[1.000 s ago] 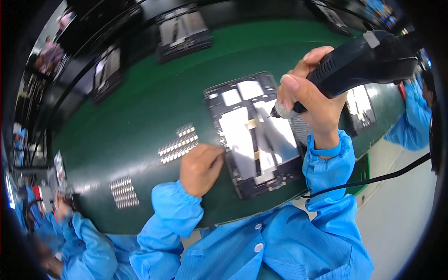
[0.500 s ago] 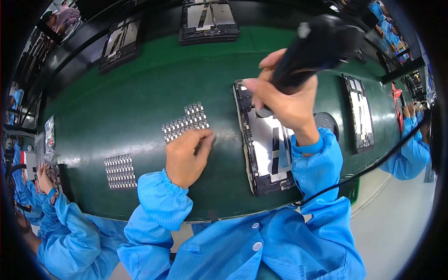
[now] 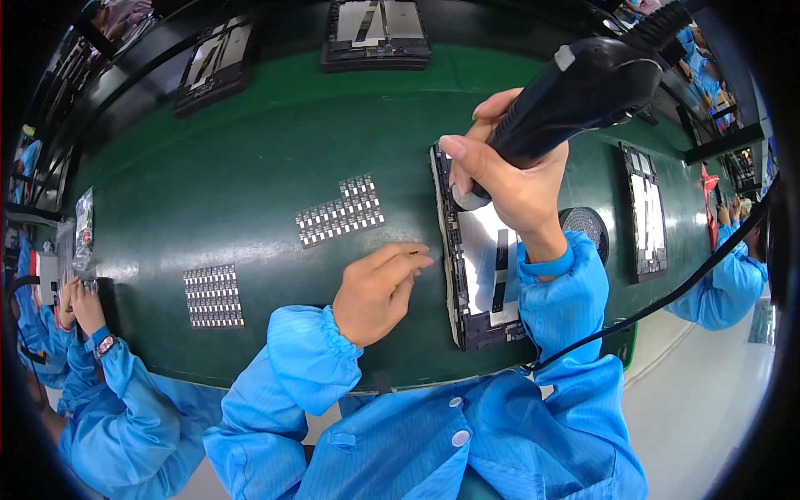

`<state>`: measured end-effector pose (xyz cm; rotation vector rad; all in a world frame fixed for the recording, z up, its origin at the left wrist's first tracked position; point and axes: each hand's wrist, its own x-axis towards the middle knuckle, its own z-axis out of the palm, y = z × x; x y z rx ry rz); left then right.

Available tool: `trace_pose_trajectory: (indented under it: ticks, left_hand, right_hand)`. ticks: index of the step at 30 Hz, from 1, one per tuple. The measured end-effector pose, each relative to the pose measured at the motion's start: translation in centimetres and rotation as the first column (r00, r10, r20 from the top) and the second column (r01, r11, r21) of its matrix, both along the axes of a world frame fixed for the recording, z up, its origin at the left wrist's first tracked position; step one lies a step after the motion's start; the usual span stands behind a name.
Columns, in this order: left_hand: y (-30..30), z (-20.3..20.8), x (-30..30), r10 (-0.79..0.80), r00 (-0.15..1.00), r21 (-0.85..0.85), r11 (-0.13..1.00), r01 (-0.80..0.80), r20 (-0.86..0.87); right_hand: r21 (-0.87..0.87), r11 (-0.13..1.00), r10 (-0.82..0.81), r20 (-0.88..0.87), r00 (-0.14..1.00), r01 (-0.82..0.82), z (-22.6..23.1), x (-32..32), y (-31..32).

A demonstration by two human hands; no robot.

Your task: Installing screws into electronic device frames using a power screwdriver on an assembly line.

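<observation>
My right hand (image 3: 521,183) is closed round a black corded electric screwdriver (image 3: 575,92), which slants down over the upper part of an opened tablet-like device (image 3: 475,242). The tool's tip is hidden from view. That device has a black frame with small circuit parts along its edges and a shiny silver middle. Just left of it, my left hand (image 3: 375,292) pinches a tiny dark piece (image 3: 414,252) between thumb and fingertips. Beyond this hand lies a stepped panel of small black-and-white circuit pieces (image 3: 337,218) on the green mat.
A second circuit panel (image 3: 213,298) lies farther left. Similar opened devices stand at the back (image 3: 377,37), the back left (image 3: 215,62) and the right (image 3: 643,212). A round black mesh-topped object (image 3: 586,229) sits right of my wrist. Co-workers in blue work at both sides.
My left hand has moved right, away from the circuit panel towards the device, with a tiny dark piece now visible in its fingertips. The screwdriver has tilted slightly in my right hand.
</observation>
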<state>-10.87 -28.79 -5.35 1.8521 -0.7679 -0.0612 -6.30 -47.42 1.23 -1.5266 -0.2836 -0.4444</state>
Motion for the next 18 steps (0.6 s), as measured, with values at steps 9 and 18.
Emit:
trace_pose_trajectory:
  ticks: [9, 18]
  left_hand:
    - [-0.1, 0.4, -0.4, 0.046, 0.999, 0.002, 0.999, -0.046, 0.019]
    - [-1.8, 0.8, -3.0, -0.162, 0.923, 0.049, 0.987, 0.155, 0.348]
  right_hand:
    - [0.015, 1.000, 0.012, -0.017, 1.000, -0.011, -0.1, -0.3, 0.3]
    - [-0.036, 0.999, 0.022, 0.000, 1.000, -0.022, -0.4, -0.8, 1.1]
